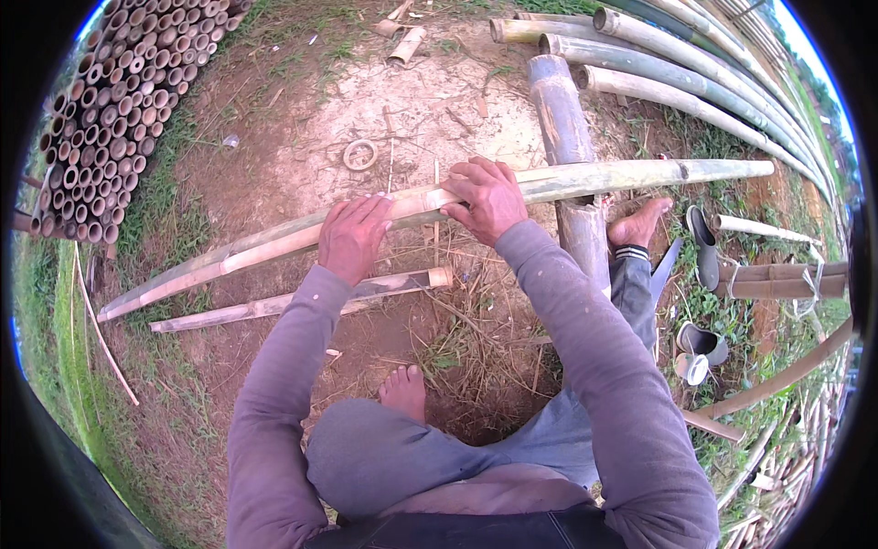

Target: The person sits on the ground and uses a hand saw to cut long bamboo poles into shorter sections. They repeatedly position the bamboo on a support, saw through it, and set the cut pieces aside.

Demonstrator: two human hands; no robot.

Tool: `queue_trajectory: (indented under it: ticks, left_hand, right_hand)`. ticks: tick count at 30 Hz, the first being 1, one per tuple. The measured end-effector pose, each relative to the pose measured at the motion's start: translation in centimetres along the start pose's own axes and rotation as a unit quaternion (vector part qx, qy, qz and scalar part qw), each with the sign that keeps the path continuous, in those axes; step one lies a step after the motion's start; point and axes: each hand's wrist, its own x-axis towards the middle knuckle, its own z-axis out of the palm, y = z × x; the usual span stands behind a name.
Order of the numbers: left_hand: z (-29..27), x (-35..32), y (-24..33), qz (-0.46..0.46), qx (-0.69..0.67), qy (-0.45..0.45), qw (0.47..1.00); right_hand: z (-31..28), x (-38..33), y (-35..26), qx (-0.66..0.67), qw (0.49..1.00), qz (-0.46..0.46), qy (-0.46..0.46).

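A long bamboo pole [631, 179] lies crosswise before me, pale along part of its side, with a seam running along it. My left hand [355, 238] is closed over the middle of the pole, fingers on its far side. Further right, my right hand [489, 199] grips the same pole, its thumb on the near side. Toward its right end, the pole rests across a thick grey bamboo log [558, 114]. Nearer to me, a shorter bamboo piece [302, 303] lies on the ground.
Cut bamboo tubes [128, 119] are stacked at the far left. Long poles [668, 59] lie at the far right. A bamboo ring [359, 155] sits on the dirt. My bare foot [640, 222] is beside the log, near a grey blade [666, 271] and dark shoes [703, 249].
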Motion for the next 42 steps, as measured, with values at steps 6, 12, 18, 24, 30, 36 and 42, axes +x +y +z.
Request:
queue_trajectory:
  ticks: [6, 12, 18, 24, 30, 36, 42]
  left_hand:
    - [-0.9, 0.8, -0.3, 0.045, 0.060, -0.025, 0.997]
    - [-2.2, 1.5, 0.9, 0.073, 0.099, -0.034, 0.992]
    - [-2.6, 1.8, 1.9, 0.076, 0.140, -0.039, 0.987]
    - [-2.8, 1.9, 2.6, 0.060, 0.153, -0.052, 0.985]
    - [-2.6, 1.8, 2.5, 0.054, 0.155, -0.054, 0.985]
    - [-2.2, 1.6, 2.4, 0.048, 0.152, -0.040, 0.986]
    - [-2.2, 1.7, 2.5, 0.034, 0.181, -0.070, 0.980]
  right_hand:
    - [-5.5, -15.7, 8.9, -0.034, 0.975, 0.148, 0.161]
    - [-8.2, -42.5, 23.1, 0.009, 0.842, 0.539, -0.035]
    - [-0.8, -33.9, 25.2, 0.422, 0.712, 0.541, 0.149]
    - [-0.9, -15.1, 28.6, 0.733, 0.396, 0.317, 0.453]
    - [0.3, -15.7, 30.8, 0.717, 0.404, 0.337, 0.458]
    - [-2.9, -22.1, 25.8, 0.655, 0.490, 0.355, 0.452]
    - [-13.5, -45.8, 9.6, 0.037, 0.727, 0.615, 0.303]
